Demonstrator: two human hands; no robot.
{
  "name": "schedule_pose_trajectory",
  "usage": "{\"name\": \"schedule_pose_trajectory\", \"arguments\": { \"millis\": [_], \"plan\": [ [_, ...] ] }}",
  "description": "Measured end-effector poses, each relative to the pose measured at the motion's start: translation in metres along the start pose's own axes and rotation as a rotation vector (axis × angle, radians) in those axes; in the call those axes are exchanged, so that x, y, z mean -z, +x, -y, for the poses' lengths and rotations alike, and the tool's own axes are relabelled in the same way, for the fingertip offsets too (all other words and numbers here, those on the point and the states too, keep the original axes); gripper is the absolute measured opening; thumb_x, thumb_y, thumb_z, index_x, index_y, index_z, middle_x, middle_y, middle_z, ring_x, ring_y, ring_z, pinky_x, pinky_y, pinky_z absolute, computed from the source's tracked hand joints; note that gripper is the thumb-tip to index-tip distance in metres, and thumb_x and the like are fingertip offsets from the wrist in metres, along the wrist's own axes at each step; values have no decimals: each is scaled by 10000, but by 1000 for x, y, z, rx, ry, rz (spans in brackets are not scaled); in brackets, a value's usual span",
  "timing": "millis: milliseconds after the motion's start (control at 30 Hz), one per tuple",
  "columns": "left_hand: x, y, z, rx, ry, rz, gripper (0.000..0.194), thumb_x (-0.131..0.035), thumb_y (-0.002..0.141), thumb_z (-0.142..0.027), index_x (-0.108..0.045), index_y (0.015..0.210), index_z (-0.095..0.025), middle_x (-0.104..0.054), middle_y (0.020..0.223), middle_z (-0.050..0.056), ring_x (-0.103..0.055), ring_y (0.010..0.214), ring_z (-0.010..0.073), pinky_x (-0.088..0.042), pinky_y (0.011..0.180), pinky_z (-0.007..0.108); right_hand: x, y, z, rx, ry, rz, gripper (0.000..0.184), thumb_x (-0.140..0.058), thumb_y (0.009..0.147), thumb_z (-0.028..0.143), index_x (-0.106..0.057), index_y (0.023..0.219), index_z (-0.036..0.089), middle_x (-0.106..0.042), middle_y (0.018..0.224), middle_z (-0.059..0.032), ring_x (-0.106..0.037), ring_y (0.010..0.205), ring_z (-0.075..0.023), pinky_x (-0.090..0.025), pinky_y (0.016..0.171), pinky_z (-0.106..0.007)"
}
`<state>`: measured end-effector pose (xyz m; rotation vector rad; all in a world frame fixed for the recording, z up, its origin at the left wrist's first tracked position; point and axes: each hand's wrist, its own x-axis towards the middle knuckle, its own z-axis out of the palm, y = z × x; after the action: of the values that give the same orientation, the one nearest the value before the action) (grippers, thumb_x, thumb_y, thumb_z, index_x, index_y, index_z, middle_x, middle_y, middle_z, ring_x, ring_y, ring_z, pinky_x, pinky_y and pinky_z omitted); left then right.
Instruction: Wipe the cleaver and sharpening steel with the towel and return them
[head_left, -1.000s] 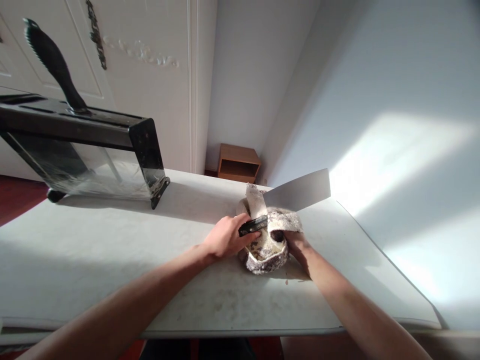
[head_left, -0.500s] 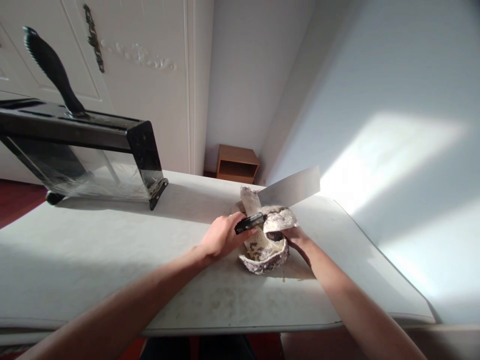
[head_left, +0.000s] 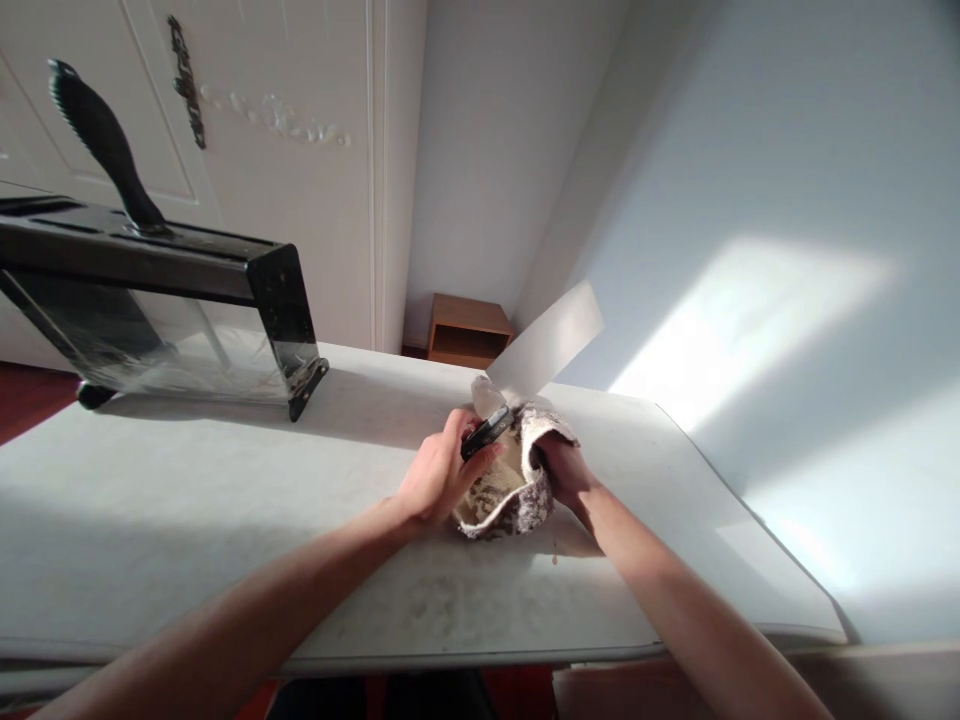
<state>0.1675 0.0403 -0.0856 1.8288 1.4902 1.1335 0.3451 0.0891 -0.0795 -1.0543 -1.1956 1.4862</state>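
Note:
My left hand (head_left: pixel 439 475) is closed round the black handle of a cleaver (head_left: pixel 544 345), whose broad steel blade points up and to the right. Its handle end rests against a speckled brown-and-cream cloth (head_left: pixel 510 490) bunched on the white table (head_left: pixel 225 510). My right hand (head_left: pixel 566 470) grips the right side of that cloth, with its fingers pressed into the fabric. Both hands meet over the cloth near the table's far middle.
A black knife block with clear sides (head_left: pixel 161 310) stands at the table's back left, with a black handle (head_left: pixel 101 130) sticking out of its top. Behind are a white door and a small wooden stand (head_left: pixel 465 330) on the floor. Sunlight falls on the right wall.
The cleaver blade has tilted up from nearly level to steeply raised. The cloth has been gathered closer and more bunched between both hands, which shifted slightly left.

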Motion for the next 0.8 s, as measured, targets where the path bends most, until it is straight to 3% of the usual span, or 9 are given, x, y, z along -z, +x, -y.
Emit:
{"name": "schedule_pose_trajectory", "arguments": {
  "millis": [133, 333, 467, 667, 800],
  "plan": [
    [-6, -5, -4, -23, -8, 17, 380, -480, 916, -514, -402, 1152, -226, -686, 1047, 61, -673, 876, 218, -487, 741, 318, -8, -7, -5, -68, 182, 91, 286, -757, 599, 254, -650, 861, 214, -726, 832, -53, -697, 869, -283, -578, 777, -418],
    [-9, -6, -7, -120, 140, 110, 369, -424, 939, -340, -319, 1266, -204, -666, 1090, 116, -674, 963, 285, -501, 815, 420, -8, -11, -6, -203, 200, 104, 307, -824, 527, 297, -675, 777, 201, -691, 688, -32, -695, 762, -269, -585, 707, -397],
    [-9, -6, -12, -180, 80, 162, 460, -417, 950, -381, -243, 1335, -200, -636, 1166, 139, -667, 1014, 280, -508, 851, 428, -12, -13, -4, -162, 214, 109, 321, -846, 523, 343, -690, 770, 209, -694, 690, -25, -694, 796, -271, -582, 732, -389],
    [-8, -5, -13, -259, -4, 242, 766, -408, 943, -385, 101, 1469, -161, -530, 1338, 211, -632, 1107, 302, -511, 885, 457, -18, -16, -6, -15, 162, 29, 355, -845, 578, 402, -717, 846, 207, -720, 748, -34, -693, 872, -275, -559, 799, -383],
    [-8, -6, -15, -185, 40, 224, 784, -406, 946, -421, 102, 1482, -161, -554, 1309, 210, -669, 986, 293, -519, 823, 449, -16, -14, -5, 37, 48, -112, 336, -808, 610, 450, -740, 822, 199, -735, 770, -36, -693, 805, -253, -557, 766, -359]
  ]
}}
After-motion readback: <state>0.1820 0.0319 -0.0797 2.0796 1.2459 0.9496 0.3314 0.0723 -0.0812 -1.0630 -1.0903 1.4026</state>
